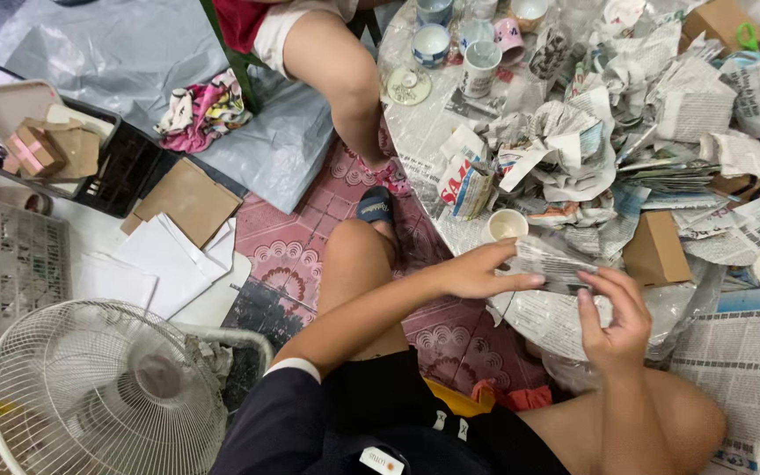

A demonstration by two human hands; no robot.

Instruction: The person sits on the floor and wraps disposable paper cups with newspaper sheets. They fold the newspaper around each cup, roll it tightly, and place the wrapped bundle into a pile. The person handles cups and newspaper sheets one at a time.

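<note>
A round table, sheeted in newsprint, is set on a patterned pink floor; crumpled newspapers are heaped across it. A paper-wrapped bundle, creased and soft, is grasped at the near edge by left hand and right hand. Glazed cups are ranged at the far edge.

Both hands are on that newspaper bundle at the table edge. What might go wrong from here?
1. The left hand and right hand hold the newspaper-wrapped bundle off the table rim, over tiled floor; a slip could drop it.
2. The cream cup stands unwrapped beside the left hand, near the edge; a stray elbow or sheet might knock it off.
</note>
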